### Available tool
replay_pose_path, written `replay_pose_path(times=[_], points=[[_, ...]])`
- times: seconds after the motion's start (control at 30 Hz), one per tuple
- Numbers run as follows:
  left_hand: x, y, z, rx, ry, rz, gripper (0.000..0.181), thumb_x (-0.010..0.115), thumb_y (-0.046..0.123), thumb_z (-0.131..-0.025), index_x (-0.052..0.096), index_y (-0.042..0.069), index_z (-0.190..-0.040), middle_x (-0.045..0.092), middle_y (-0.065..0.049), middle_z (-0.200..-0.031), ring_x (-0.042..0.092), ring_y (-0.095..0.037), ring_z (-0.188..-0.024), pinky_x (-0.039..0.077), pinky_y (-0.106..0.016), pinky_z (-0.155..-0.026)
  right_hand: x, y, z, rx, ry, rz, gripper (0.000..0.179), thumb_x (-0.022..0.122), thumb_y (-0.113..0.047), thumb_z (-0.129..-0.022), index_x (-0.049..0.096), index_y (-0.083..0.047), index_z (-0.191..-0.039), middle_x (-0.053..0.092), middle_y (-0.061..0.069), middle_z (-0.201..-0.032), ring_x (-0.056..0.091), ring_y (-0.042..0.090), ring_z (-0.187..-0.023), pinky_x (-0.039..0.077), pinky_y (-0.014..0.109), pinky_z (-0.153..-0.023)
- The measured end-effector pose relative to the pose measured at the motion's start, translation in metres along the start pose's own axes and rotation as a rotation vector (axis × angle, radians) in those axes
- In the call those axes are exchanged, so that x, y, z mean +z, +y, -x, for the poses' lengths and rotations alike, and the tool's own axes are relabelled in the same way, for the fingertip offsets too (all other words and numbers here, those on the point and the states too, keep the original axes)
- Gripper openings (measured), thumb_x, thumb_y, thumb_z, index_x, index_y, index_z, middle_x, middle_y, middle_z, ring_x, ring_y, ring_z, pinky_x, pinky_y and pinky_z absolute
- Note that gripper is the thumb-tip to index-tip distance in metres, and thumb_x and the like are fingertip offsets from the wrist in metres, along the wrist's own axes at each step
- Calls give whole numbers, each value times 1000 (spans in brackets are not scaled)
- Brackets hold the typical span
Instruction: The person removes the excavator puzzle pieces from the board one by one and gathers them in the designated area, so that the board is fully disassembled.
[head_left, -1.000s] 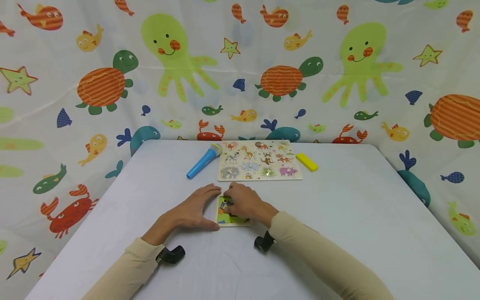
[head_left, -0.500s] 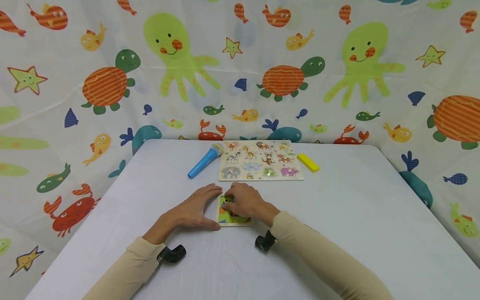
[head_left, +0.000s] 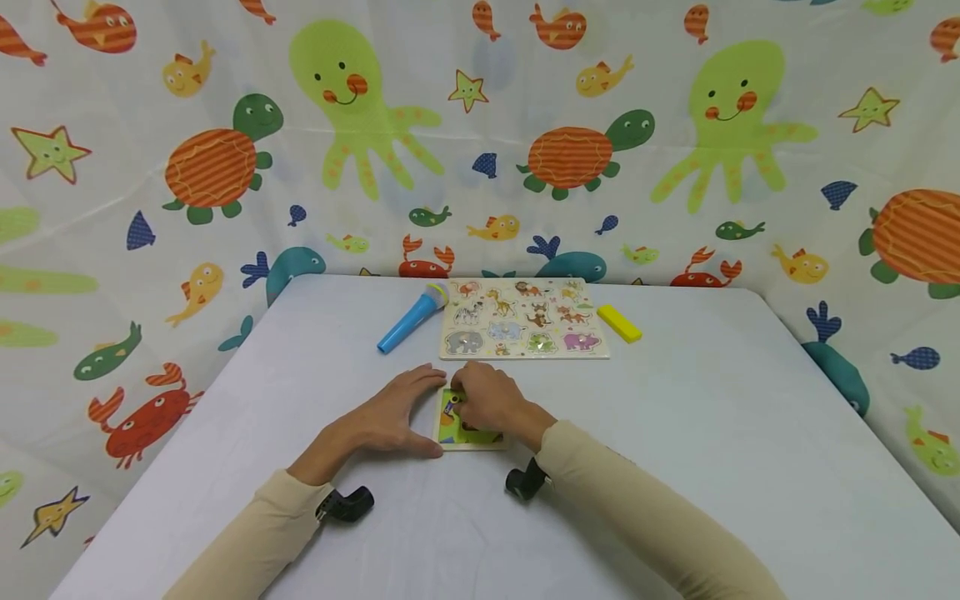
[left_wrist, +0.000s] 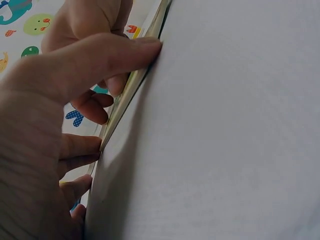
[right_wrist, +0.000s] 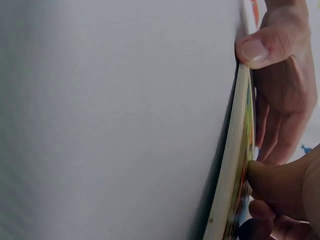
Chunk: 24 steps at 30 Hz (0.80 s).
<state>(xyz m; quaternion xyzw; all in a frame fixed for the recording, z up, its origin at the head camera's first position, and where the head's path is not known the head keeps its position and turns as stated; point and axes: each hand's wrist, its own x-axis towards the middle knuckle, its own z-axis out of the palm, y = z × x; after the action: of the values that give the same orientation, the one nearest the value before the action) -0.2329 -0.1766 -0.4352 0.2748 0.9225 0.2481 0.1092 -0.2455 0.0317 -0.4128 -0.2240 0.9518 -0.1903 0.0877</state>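
Note:
A small square puzzle board (head_left: 480, 439), pale-rimmed with a green picture, lies flat on the white table. My left hand (head_left: 386, 419) holds it along its left side, thumb at the near left corner and fingers by the far left corner. The left wrist view shows that thumb (left_wrist: 135, 52) against the board's edge (left_wrist: 123, 102). Over the board's right half, my right hand (head_left: 491, 404) has its fingers bent down, pinching a puzzle piece that the hand mostly hides. In the right wrist view, its thumb (right_wrist: 275, 180) touches the board's top.
Behind the board lies a larger animal puzzle (head_left: 525, 321) with several pieces in it. A blue toy microphone (head_left: 411, 322) lies to its left and a yellow block (head_left: 619, 323) to its right. A sea-animal print cloth (head_left: 480, 133) hangs behind the table (head_left: 675, 417).
The head view has shifted slightly. Both hands stay at the small board in nearly the same places, with only slight movement of the right hand's fingers.

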Motion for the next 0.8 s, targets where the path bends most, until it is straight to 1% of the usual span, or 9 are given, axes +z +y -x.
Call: replay_pose_path(times=[0.07, 0.2, 0.27, 0.5, 0.6, 0.8], points=[[0, 0, 0, 6, -2, 9, 107, 80, 61, -69, 38, 16, -157, 29, -3, -165, 15, -29, -156, 19, -60, -123, 0, 0, -1, 13, -8, -6, 33, 74, -23, -93, 70, -8, -122, 62, 1, -111, 58, 14, -94, 54, 34, -83], [-1, 0, 0, 19, -3, 15, 107, 81, 61, -69, 39, 14, -156, 30, -5, -165, 15, -31, -156, 20, -62, -122, 1, 2, -2, 6, -42, 16, 22, 73, -24, -94, 70, -12, -112, 58, -2, -105, 56, 13, -89, 52, 32, -77], [-1, -1, 0, 17, -3, 13, 107, 80, 62, -69, 39, 15, -156, 30, -5, -165, 15, -31, -156, 19, -61, -122, 1, 2, -3, 2, -47, 16, 20, 72, -24, -95, 69, -12, -110, 56, -2, -104, 55, 12, -88, 51, 31, -76], [0, -1, -1, 10, -5, 18, 107, 79, 63, -69, 39, 16, -156, 30, -4, -165, 15, -31, -156, 19, -62, -122, 2, 5, 1, 6, -2, -24, 32, 73, -28, -94, 67, -10, -120, 58, 1, -110, 55, 15, -97, 51, 35, -87], [0, -1, -1, 10, -4, 21, 107, 80, 63, -69, 39, 16, -156, 30, -4, -165, 15, -31, -156, 19, -63, -122, 3, 6, 2, -3, 16, -35, 34, 74, -28, -94, 69, -9, -121, 59, 1, -111, 56, 16, -97, 52, 35, -86], [0, 0, -1, 4, -4, 4, 107, 80, 62, -68, 39, 18, -156, 30, -2, -165, 15, -29, -156, 19, -61, -122, 2, 6, 4, -20, 44, -38, 34, 75, -27, -93, 71, -9, -122, 60, 1, -108, 56, 14, -92, 51, 31, -78]])
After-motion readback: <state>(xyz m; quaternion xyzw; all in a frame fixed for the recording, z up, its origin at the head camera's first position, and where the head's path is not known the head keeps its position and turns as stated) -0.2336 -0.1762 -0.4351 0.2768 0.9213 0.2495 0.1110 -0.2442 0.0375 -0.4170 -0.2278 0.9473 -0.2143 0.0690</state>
